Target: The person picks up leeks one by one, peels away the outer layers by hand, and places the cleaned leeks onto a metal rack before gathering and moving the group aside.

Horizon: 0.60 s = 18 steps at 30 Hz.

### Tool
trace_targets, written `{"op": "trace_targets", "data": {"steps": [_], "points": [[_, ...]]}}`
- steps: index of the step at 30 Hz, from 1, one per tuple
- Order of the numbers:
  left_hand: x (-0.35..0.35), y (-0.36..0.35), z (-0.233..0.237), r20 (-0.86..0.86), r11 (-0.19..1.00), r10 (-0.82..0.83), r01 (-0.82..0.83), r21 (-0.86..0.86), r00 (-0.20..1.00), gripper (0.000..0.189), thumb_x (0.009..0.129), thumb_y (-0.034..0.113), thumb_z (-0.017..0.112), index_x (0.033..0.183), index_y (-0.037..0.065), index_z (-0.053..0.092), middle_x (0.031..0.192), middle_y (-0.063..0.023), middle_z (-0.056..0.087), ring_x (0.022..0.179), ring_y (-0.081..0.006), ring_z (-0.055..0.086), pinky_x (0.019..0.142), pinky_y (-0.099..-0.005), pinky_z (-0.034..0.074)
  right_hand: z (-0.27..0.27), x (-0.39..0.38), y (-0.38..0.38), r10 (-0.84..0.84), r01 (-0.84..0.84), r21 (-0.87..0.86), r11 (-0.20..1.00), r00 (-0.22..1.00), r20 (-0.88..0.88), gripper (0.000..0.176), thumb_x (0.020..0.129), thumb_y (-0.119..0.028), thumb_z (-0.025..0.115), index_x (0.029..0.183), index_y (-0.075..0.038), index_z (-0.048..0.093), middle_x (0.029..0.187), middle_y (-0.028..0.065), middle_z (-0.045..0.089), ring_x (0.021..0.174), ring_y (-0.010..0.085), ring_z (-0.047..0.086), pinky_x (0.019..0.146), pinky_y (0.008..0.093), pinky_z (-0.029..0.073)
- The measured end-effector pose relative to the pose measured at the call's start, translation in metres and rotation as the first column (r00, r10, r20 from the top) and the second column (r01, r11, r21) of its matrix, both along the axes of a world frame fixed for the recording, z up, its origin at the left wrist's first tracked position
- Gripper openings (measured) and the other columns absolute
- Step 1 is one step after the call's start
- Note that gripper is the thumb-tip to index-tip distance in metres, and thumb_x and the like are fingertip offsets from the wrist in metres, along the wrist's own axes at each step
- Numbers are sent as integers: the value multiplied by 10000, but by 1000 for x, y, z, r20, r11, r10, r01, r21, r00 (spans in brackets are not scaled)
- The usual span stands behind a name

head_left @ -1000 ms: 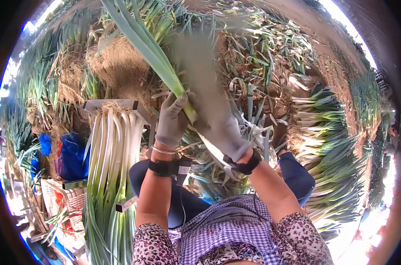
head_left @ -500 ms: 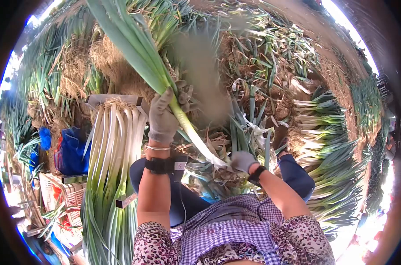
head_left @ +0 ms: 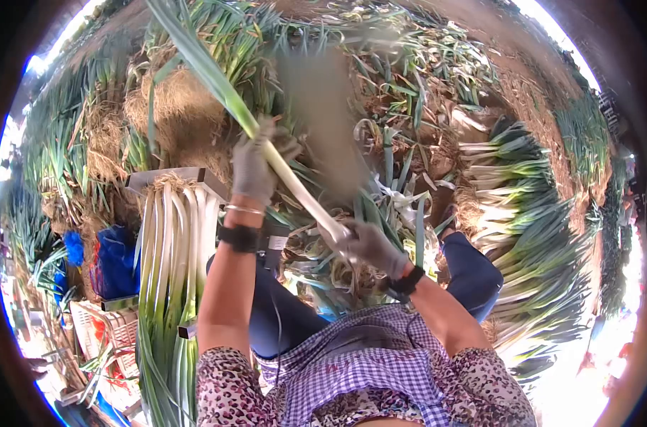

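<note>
A long leek (head_left: 295,186) slants across the middle of the view, its green leaves up at the top left and its white end down towards the right. My left hand (head_left: 254,169), in a grey glove, is closed around the stem where green turns to white. At the lower white end my right hand (head_left: 372,246), gloved too, has its fingers wrapped round the leek or a loose outer layer of it; the glove hides the tip. Leek trimmings (head_left: 323,274) lie beneath my hands.
At my left, a metal-ended rack (head_left: 165,176) holds several pale leeks (head_left: 168,249), roots away from me. Rows of leeks (head_left: 508,213) lie on the right. Untrimmed leeks with bushy roots (head_left: 172,103) are piled ahead. A blue sack (head_left: 117,263) stands above a wicker basket (head_left: 117,327).
My right hand has moved up and left along the leek's white end, from its tip. The leek's leaves have shifted, and my left hand has moved slightly left.
</note>
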<state>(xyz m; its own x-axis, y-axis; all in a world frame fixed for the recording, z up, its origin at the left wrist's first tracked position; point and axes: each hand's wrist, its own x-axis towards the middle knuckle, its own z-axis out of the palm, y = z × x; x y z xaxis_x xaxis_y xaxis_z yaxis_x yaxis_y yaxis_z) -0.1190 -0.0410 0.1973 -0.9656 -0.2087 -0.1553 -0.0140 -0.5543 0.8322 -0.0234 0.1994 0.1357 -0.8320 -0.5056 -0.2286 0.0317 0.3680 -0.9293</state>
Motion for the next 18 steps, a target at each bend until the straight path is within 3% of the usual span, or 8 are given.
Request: {"op": "trace_targets", "data": {"steps": [1,3,4,8,11,12,15,18], "points": [[6,19,4,55,990,-89,94,-109,995,297,886,283,675,932,3,586,725,-63,589,680,-207,655,651,-343,559,12,-19,-9,-13,12,-60,998,1000,-18,363,859,-229,701,1126,-3,608,855,38,639,771,109,574,696,252,459],[6,51,-19,127,981,-179,186,-48,976,200,862,205,680,864,20,603,657,-37,556,601,-186,602,598,-349,539,9,-53,-18,14,18,-252,968,992,124,344,842,-230,729,1067,9,623,840,9,637,750,88,558,685,250,454],[0,52,-28,149,981,-191,192,11,970,185,855,192,683,858,24,606,650,-30,546,574,-181,576,590,-351,535,24,-56,-17,73,54,-330,942,930,360,342,841,-204,729,1082,5,608,880,-2,631,748,73,563,683,242,463],[-22,50,-60,250,976,-198,166,144,948,120,832,141,680,830,42,613,630,-6,508,494,-164,488,584,-362,525,11,-23,-22,125,364,-577,731,760,637,355,873,-162,676,1173,-13,559,961,6,618,825,98,603,720,234,483],[-36,50,-81,333,983,-148,103,150,931,99,823,120,671,793,54,604,611,3,477,471,-158,454,592,-369,518,23,-1,-16,34,526,-535,661,691,722,294,893,-146,648,1149,-18,578,955,10,617,845,98,593,765,234,477],[-44,50,-85,356,986,-129,82,145,925,101,820,116,669,779,57,599,603,5,466,467,-156,446,593,-370,514,8,3,-4,-56,426,-445,788,770,636,298,923,-144,605,1183,2,582,958,-4,613,844,81,576,783,231,466],[-60,56,-95,403,985,-120,57,165,907,100,816,93,653,762,44,585,580,1,441,455,-165,432,564,-380,503,50,21,-14,-253,536,-400,744,780,573,350,942,-165,577,1236,26,567,949,-27,609,811,54,544,720,226,454],[-72,65,-118,435,981,-147,74,180,888,101,815,83,647,768,24,580,587,-12,453,453,-188,445,543,-394,509,44,32,-4,-357,474,-270,838,851,385,357,957,-159,548,1266,19,557,960,-26,593,818,43,512,721,210,430]]}}
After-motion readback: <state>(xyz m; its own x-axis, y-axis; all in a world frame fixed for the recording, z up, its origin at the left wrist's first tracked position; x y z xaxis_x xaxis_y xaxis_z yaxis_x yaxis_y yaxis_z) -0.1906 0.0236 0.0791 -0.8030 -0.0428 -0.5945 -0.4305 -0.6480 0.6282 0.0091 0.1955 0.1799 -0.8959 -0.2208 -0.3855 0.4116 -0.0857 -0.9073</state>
